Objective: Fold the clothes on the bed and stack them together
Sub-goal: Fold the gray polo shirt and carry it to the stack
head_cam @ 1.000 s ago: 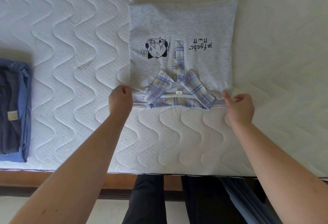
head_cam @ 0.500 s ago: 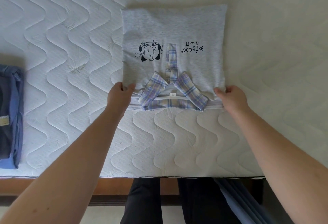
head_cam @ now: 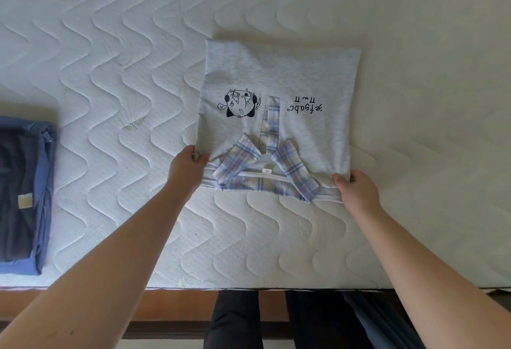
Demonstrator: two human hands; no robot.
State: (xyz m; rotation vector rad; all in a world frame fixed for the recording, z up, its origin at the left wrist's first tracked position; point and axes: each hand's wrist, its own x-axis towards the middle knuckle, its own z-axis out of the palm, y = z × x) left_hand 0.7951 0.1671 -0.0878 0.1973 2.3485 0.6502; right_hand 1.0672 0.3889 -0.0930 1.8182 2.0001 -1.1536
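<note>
A: Head view first. What are the hands on?

B: The light grey folded shirt with a plaid collar and black cartoon print (head_cam: 279,94), lying flat at about 1 o'clock from the frame's centre. The left hand (head_cam: 185,169) pinches its near-left corner, thumb over the cloth; the right hand (head_cam: 356,188) has fingers curled round the near-right corner.

A: So both are clamped on it. The step?

B: I judge it a lift or a last fold (the sleeves already look tucked under). To do it well, raise both corners level and together, keeping the near edge taut so the collar does not slide and the layers stay square.

A: And then?

B: It probably belongs on the folded dark navy and blue clothes stack (head_cam: 23,196) at 9 o'clock, well apart from the shirt, with edges matched.

A: The surface?

B: A white mattress quilted in wavy lines (head_cam: 110,44), soft enough to drag fabric. At 6 o'clock its edge meets a brown wooden bed frame (head_cam: 171,304), with the person's dark trousers (head_cam: 235,321) below. Only 1 view here.
</note>
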